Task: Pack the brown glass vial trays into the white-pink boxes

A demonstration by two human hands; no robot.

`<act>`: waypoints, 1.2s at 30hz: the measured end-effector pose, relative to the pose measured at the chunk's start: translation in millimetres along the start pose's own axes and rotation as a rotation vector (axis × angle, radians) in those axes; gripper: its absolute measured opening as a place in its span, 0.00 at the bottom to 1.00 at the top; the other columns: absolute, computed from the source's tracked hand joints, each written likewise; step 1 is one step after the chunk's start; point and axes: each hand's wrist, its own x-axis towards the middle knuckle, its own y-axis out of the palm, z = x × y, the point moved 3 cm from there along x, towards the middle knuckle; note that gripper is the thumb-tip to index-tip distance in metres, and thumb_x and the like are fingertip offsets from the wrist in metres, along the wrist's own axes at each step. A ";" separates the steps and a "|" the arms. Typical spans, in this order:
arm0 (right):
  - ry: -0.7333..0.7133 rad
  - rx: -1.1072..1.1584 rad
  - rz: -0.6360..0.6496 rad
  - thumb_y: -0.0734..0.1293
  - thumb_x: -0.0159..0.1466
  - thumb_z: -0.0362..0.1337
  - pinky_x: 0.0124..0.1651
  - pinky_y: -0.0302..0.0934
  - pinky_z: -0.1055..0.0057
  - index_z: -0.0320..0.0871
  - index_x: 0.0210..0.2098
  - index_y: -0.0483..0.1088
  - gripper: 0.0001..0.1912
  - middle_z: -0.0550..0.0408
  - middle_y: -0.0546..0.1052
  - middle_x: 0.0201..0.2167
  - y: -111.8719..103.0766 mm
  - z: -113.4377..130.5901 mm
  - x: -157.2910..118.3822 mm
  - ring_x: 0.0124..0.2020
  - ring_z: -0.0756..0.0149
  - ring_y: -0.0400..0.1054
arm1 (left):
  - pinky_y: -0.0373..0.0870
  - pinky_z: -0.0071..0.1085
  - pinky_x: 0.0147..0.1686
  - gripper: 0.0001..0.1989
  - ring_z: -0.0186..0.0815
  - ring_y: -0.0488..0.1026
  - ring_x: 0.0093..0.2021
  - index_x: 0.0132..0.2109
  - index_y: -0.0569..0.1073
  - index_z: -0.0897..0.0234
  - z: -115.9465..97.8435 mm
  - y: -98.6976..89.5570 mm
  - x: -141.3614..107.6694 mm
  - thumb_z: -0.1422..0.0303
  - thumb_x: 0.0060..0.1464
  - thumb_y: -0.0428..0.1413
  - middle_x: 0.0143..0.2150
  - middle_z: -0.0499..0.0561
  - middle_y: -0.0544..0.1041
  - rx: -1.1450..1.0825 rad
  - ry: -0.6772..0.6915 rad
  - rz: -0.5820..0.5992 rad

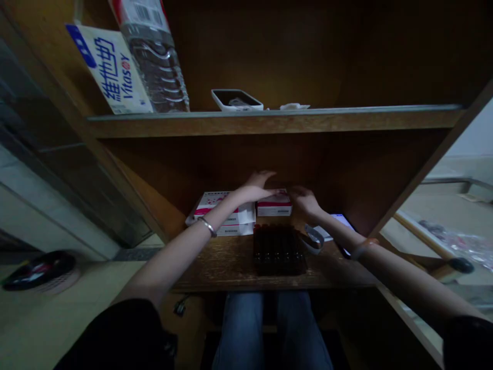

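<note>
My left hand (261, 188), with a silver bangle on its wrist, reaches over the boxes on the lower shelf, its thumb and fingers spread apart. Under its fingers is a small pink and white box (274, 208). Just right of that box is my right hand (304, 199), dim and blurred, so its grip cannot be made out. White and pink boxes (227, 228) are stacked to the left, partly behind my left forearm. A dark rack of small bottles (278, 252) stands nearer the front edge.
A phone (342, 222) and a white item with a grey strap (316, 241) lie by my right forearm. On the upper shelf (346, 122) stand a Vitasoy carton (111, 72), a water bottle (159, 69) and a small white tray (236, 101). A basket (42, 272) is at lower left.
</note>
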 end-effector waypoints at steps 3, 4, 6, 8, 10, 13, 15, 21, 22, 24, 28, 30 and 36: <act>-0.164 -0.025 0.056 0.66 0.66 0.43 0.63 0.60 0.52 0.43 0.48 0.76 0.15 0.47 0.78 0.53 -10.5 28.9 -43.3 0.57 0.53 0.69 | 0.58 0.33 0.65 0.25 0.35 0.65 0.65 0.63 0.66 0.65 -32.0 -3.7 -56.5 0.60 0.64 0.52 0.66 0.56 0.69 -0.058 0.100 -0.109; -0.210 -0.027 0.091 0.66 0.65 0.44 0.64 0.59 0.51 0.45 0.48 0.77 0.15 0.50 0.78 0.54 -12.1 37.1 -60.9 0.58 0.53 0.69 | 0.59 0.36 0.65 0.22 0.35 0.68 0.63 0.61 0.69 0.64 -41.8 -3.1 -76.7 0.60 0.63 0.53 0.63 0.55 0.72 -0.091 0.173 -0.191; -0.410 -0.131 0.206 0.66 0.66 0.44 0.67 0.54 0.47 0.47 0.49 0.77 0.15 0.51 0.77 0.56 -12.1 51.6 -97.3 0.62 0.53 0.66 | 0.56 0.44 0.67 0.19 0.37 0.70 0.62 0.58 0.73 0.61 -55.5 5.0 -113.2 0.60 0.64 0.54 0.60 0.53 0.76 -0.065 0.252 -0.280; -0.563 -0.278 0.323 0.66 0.67 0.43 0.68 0.54 0.46 0.48 0.54 0.75 0.18 0.50 0.74 0.60 -10.5 56.0 -128.2 0.65 0.54 0.62 | 0.56 0.48 0.67 0.20 0.39 0.70 0.62 0.56 0.74 0.61 -60.6 19.0 -139.8 0.57 0.62 0.55 0.60 0.55 0.76 -0.050 0.258 -0.293; -0.621 -0.380 0.404 0.68 0.65 0.44 0.67 0.55 0.45 0.48 0.59 0.71 0.24 0.47 0.69 0.63 -10.2 51.2 -147.8 0.67 0.52 0.59 | 0.56 0.50 0.67 0.26 0.42 0.69 0.63 0.57 0.74 0.62 -58.7 34.7 -155.1 0.53 0.57 0.60 0.60 0.57 0.75 -0.065 0.229 -0.269; -0.623 -0.428 0.450 0.71 0.63 0.45 0.67 0.55 0.45 0.49 0.65 0.63 0.32 0.46 0.64 0.67 -12.0 37.6 -157.5 0.69 0.51 0.56 | 0.57 0.50 0.67 0.29 0.44 0.69 0.63 0.57 0.74 0.64 -49.0 54.6 -161.9 0.55 0.52 0.65 0.60 0.59 0.74 -0.106 0.178 -0.234; -0.620 -0.423 0.455 0.70 0.64 0.44 0.69 0.53 0.46 0.51 0.67 0.60 0.33 0.48 0.61 0.69 -12.6 30.5 -157.5 0.70 0.53 0.54 | 0.60 0.49 0.66 0.25 0.43 0.70 0.62 0.55 0.75 0.63 -42.1 62.9 -161.0 0.59 0.52 0.65 0.60 0.59 0.75 -0.154 0.158 -0.233; -0.610 -0.364 0.436 0.68 0.66 0.42 0.70 0.50 0.48 0.51 0.67 0.60 0.31 0.49 0.61 0.69 -10.2 24.6 -158.1 0.71 0.55 0.51 | 0.65 0.46 0.64 0.25 0.42 0.72 0.61 0.54 0.76 0.65 -33.3 71.6 -160.1 0.64 0.49 0.68 0.58 0.59 0.77 -0.347 0.170 -0.308; -0.606 -0.359 0.436 0.68 0.66 0.42 0.70 0.50 0.48 0.51 0.67 0.60 0.31 0.49 0.61 0.69 -9.9 24.4 -158.5 0.71 0.55 0.51 | 0.65 0.46 0.63 0.25 0.42 0.72 0.61 0.54 0.76 0.65 -32.7 73.0 -160.7 0.64 0.49 0.68 0.58 0.60 0.76 -0.354 0.166 -0.319; -0.601 -0.352 0.443 0.68 0.66 0.42 0.70 0.49 0.47 0.51 0.67 0.59 0.31 0.49 0.61 0.69 -9.5 23.8 -158.6 0.71 0.54 0.50 | 0.65 0.47 0.64 0.25 0.43 0.72 0.61 0.55 0.76 0.65 -31.4 76.2 -161.4 0.64 0.49 0.67 0.58 0.60 0.76 -0.363 0.161 -0.338; -0.594 -0.350 0.457 0.69 0.65 0.44 0.70 0.50 0.46 0.51 0.68 0.59 0.34 0.48 0.60 0.69 -9.4 21.6 -157.0 0.72 0.54 0.50 | 0.64 0.49 0.64 0.24 0.44 0.72 0.61 0.55 0.77 0.63 -29.1 81.6 -161.1 0.64 0.50 0.67 0.59 0.59 0.76 -0.383 0.161 -0.361; -0.596 -0.352 0.453 0.71 0.63 0.44 0.70 0.50 0.45 0.51 0.68 0.58 0.36 0.47 0.60 0.70 -9.3 20.9 -156.5 0.72 0.53 0.50 | 0.65 0.49 0.64 0.24 0.44 0.71 0.62 0.55 0.76 0.62 -28.8 82.8 -161.1 0.64 0.51 0.66 0.59 0.58 0.76 -0.392 0.159 -0.368; -0.583 -0.347 0.463 0.72 0.62 0.44 0.70 0.50 0.43 0.52 0.68 0.58 0.37 0.47 0.59 0.70 -9.0 22.4 -157.4 0.72 0.52 0.50 | 0.67 0.49 0.63 0.23 0.44 0.72 0.61 0.55 0.77 0.61 -29.6 82.9 -162.5 0.63 0.52 0.66 0.59 0.58 0.76 -0.402 0.161 -0.390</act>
